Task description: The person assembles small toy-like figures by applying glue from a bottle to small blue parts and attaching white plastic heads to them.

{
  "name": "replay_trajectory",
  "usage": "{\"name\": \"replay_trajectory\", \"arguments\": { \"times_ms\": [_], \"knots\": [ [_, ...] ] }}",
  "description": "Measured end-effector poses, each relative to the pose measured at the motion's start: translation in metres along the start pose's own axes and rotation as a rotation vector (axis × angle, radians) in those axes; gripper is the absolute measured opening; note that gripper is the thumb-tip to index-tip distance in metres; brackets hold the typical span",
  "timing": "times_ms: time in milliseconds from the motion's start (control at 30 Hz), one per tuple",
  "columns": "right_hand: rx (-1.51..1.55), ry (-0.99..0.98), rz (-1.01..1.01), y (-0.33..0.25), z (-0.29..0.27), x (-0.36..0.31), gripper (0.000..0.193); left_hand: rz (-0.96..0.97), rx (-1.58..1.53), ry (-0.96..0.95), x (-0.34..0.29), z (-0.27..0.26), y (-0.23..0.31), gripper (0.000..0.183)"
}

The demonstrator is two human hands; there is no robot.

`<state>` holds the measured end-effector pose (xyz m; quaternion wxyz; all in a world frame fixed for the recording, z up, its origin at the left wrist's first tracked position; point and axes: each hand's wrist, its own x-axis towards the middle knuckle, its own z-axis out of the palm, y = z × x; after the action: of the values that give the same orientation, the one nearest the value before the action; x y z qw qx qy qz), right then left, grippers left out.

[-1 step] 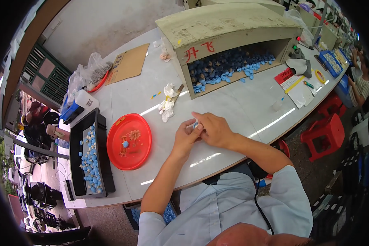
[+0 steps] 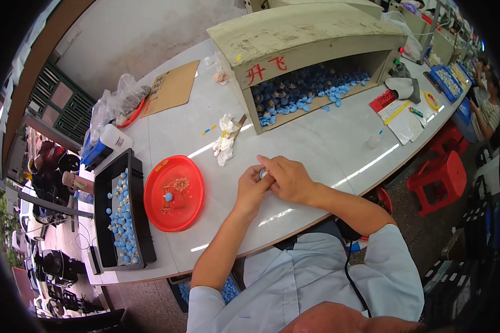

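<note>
Above the near middle of the table my two hands meet around a small blue-and-white rounded piece, mostly hidden by the fingers. My left hand pinches it between thumb and fingers. My right hand is closed against it from the other side, its fingertips on the piece. Left of them, a red round plate holds a single blue ball-like piece. Beyond the plate, a black tray contains many similar blue pieces with pale parts.
A worn beige box with an open front stands at the back, full of blue shell-like pieces. Crumpled tissue lies before it. Cardboard lies back left; papers and yellow tape lie right. A red stool stands beyond the table edge.
The view has shifted very slightly. My fingers have moved a little, so more of the small blue-and-white piece shows between them.
</note>
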<state>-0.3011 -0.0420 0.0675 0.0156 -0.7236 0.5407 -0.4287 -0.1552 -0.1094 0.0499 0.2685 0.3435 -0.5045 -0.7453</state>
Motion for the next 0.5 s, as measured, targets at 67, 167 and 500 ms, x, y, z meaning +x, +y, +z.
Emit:
{"name": "replay_trajectory", "arguments": {
  "times_ms": [67,167,500],
  "knots": [
    [0.032,-0.014,0.041,-0.004,-0.012,-0.01,0.064,0.003,0.009,-0.025,0.001,0.007,-0.002,0.04],
    [-0.008,0.073,0.096,0.0,-0.045,-0.028,0.064,-0.032,0.05,-0.049,0.0,0.0,0.003,0.038],
    [-0.544,0.522,0.83,0.131,-0.158,-0.132,0.051,-0.206,0.166,-0.15,0.0,-0.025,0.006,0.035]
  ]
}}
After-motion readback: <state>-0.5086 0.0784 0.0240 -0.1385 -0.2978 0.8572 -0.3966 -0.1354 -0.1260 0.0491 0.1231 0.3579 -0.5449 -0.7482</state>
